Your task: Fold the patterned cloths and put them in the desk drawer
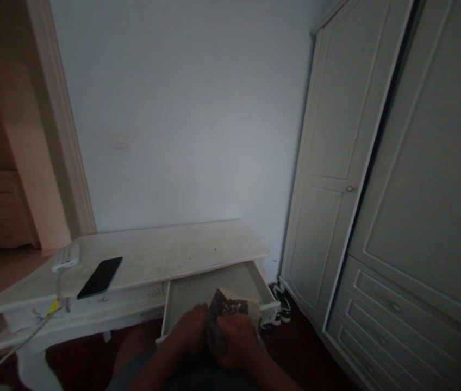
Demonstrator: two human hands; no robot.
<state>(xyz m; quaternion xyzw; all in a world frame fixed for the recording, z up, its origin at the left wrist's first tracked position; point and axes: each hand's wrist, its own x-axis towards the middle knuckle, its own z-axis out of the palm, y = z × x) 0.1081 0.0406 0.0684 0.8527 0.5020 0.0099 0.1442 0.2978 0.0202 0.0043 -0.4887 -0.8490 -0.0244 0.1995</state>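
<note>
In front of my body, over an open drawer (210,285), I hold a bunched piece of cloth (234,305) with a dark brown and beige pattern. My right hand (236,339) is closed round its front, the fingers wrapped over the folds. At the cloth's left edge, my left hand (189,328) is closed too, with its fingertips partly hidden against the fabric. The cloth's lower part is dark and hard to make out. The drawer is pulled out of a worn white table (165,244).
A black phone (100,278) lies on the table's left part, near a white power strip (66,257) whose cable hangs over the front edge. Shoes (281,307) stand on the floor right of the drawer. A white wardrobe (332,163) rises on the right; a doorway is at left.
</note>
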